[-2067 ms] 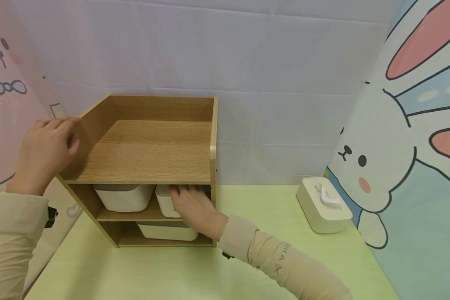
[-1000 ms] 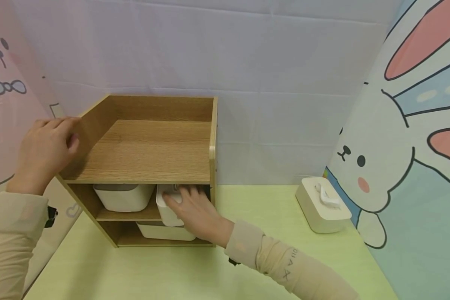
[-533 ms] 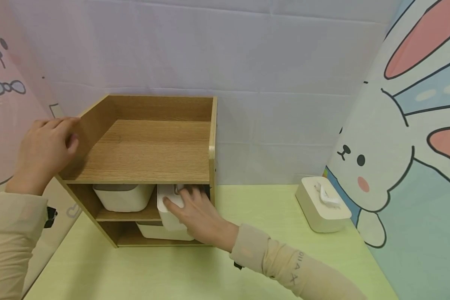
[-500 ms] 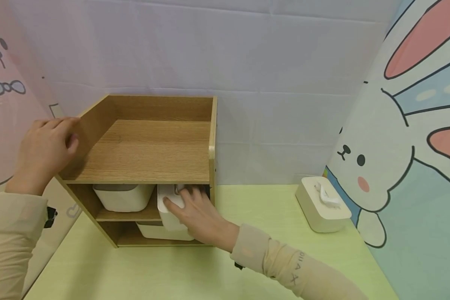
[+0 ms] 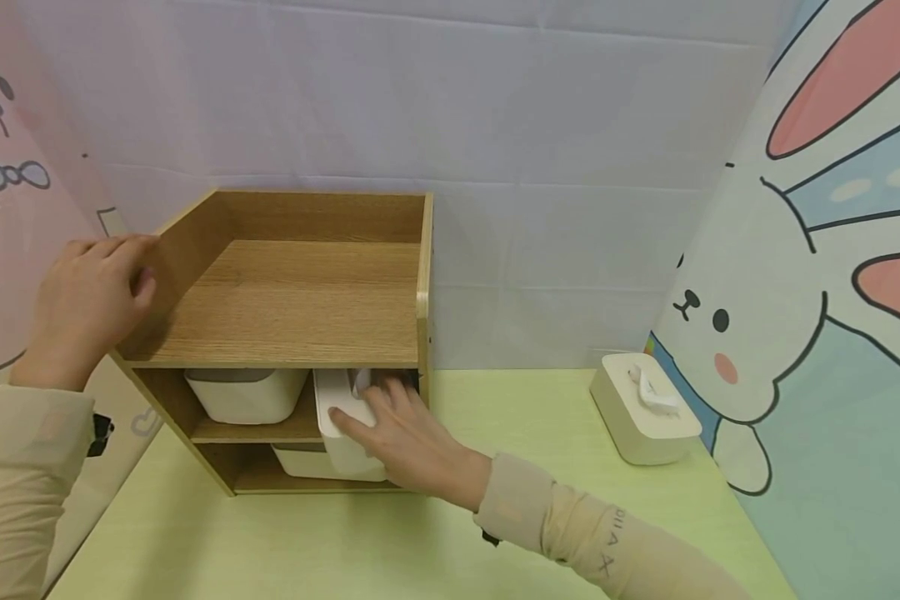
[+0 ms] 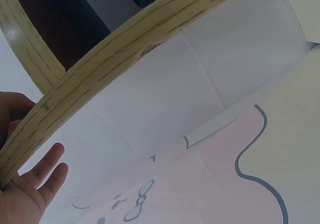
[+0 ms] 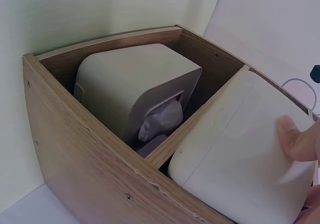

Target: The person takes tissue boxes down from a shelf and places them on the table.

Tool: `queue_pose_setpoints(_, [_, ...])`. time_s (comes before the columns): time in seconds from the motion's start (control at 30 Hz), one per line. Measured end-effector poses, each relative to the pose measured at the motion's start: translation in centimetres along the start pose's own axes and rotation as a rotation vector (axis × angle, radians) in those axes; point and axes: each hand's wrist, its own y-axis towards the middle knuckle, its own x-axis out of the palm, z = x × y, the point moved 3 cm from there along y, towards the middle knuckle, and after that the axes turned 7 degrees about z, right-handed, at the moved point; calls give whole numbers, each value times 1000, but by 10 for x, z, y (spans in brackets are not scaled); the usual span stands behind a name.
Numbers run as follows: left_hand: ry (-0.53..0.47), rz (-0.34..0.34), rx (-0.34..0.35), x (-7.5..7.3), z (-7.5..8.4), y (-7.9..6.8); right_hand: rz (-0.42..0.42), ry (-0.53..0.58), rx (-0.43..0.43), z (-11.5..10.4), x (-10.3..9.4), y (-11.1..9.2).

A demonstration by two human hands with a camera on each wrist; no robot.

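In the head view a wooden shelf unit [image 5: 292, 325] stands on the table. My left hand [image 5: 90, 308] grips the top edge of its left side panel; the left wrist view shows fingers on both sides of the panel's edge [image 6: 85, 78]. My right hand [image 5: 423, 450] holds a white tissue box [image 5: 341, 429] that juts out of the middle compartment, with white tissue at its top slot. In the right wrist view the thumb presses on the box [image 7: 240, 149]; the other fingers are mostly hidden.
A white bin [image 5: 251, 398] sits at the middle compartment's left. An off-white box [image 5: 307, 462] lies in the bottom compartment; in the right wrist view its opening shows something white and crumpled [image 7: 162, 119]. Another tissue box [image 5: 637, 417] stands on the table's right.
My right hand has drawn the tissue box forward out of the middle compartment, toward me and slightly down. The left hand has stayed on the side panel.
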Motion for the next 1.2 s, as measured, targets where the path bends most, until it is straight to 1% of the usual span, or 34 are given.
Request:
queue_pose_setpoints(0.13, [2, -4, -1, -1, 1, 0, 0, 16, -10, -1, -3, -1])
queue_pose_setpoints(0.33, [5, 19, 10, 0, 1, 1, 13, 29, -21, -2, -8, -5])
queue_pose_setpoints(0.5, [-5, 43, 28, -1, 2, 1, 32, 37, -57, -3, -12, -11])
queue_pose_setpoints(0.63, [-5, 41, 28, -1, 2, 1, 45, 53, -88, -3, -13, -15])
queue_pose_setpoints(0.77, [7, 27, 21, 0, 1, 1, 94, 78, -128, -2, -13, -18])
queue_pose_setpoints(0.97, [2, 22, 23, 0, 1, 0, 200, 53, -217, 0, -16, -23])
queue_pose_setpoints(1.07, [-8, 29, 29, 1, 0, 0, 214, 46, -253, 0, -18, -27])
queue_pose_setpoints(1.2, [-5, 27, 27, 1, 0, 0, 206, 38, -287, 0, -21, -31])
